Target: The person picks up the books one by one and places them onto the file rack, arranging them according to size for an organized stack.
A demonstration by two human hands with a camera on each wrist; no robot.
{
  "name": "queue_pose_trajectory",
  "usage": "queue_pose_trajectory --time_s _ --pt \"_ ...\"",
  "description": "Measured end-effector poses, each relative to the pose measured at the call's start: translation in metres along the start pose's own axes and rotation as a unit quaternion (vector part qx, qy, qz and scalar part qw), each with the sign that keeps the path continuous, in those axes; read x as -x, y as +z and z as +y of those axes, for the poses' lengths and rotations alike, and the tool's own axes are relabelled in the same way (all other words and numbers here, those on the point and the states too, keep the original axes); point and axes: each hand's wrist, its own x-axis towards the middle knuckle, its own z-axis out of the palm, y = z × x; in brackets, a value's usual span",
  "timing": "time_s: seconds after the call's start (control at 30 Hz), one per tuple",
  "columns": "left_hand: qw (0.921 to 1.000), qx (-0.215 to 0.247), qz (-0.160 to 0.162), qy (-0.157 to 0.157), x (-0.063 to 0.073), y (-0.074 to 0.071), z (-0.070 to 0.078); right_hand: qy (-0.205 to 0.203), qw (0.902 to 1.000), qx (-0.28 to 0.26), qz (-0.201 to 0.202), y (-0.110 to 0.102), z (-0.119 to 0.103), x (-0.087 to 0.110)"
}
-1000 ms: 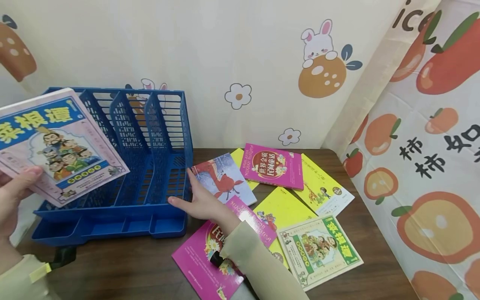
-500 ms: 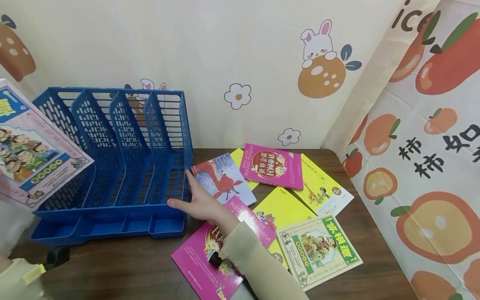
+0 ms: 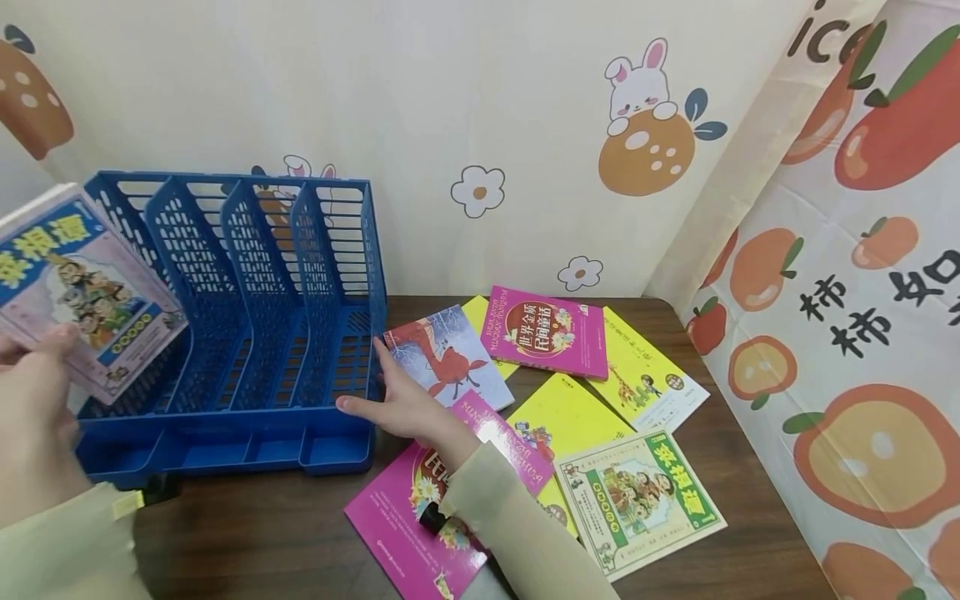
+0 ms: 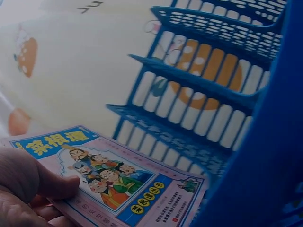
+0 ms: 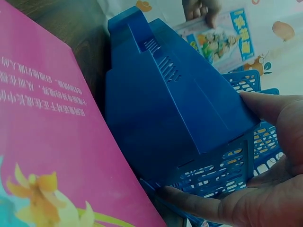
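My left hand grips a pink comic-style book with a blue title band, thumb pressed on its cover. In the head view the book is tilted in front of the left end of a blue slotted file rack. That rack has several upright compartments and small trays along its front. My right hand holds the rack's front right corner, thumb on the front edge and fingers along the outer side wall. In the right wrist view these fingers lie low against the slotted side.
Right of the rack lie a blue-grey book with a red animal, magenta books, yellow books and a green-titled book, several overlapping. A printed curtain hangs behind the dark wooden table.
The book in my left hand swung left, partly out of view, then came back rightward and now looks smaller at the rack's left end. My right hand has stayed in place.
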Motion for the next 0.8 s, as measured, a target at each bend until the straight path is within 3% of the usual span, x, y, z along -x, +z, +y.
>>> queue_pose_trajectory --time_s 0.07,0.23,0.43,0.6,0.7,0.8 --pt "0.9998 -0.017 -0.001 -0.010 0.006 0.008 0.001 0.002 1.0000 0.001 0.001 0.000 0.000 0.000" --pt "0.9973 -0.066 -0.026 -0.020 0.008 0.021 -0.005 0.004 1.0000 0.006 0.001 0.000 0.001 0.000" --pt "0.9841 -0.164 -0.067 0.008 0.008 0.028 -0.013 0.002 1.0000 0.002 -0.001 -0.001 0.000 0.000" --pt "0.9772 -0.197 -0.078 0.017 0.000 0.026 -0.018 0.002 1.0000 0.006 0.000 -0.001 0.000 0.000" --pt "0.9675 -0.234 -0.094 0.022 -0.001 0.020 -0.016 0.004 0.9999 0.011 0.001 -0.001 0.000 -0.001" --pt "0.9495 -0.288 -0.116 0.047 -0.001 0.009 -0.015 0.007 0.9999 0.013 0.002 -0.001 0.000 -0.001"
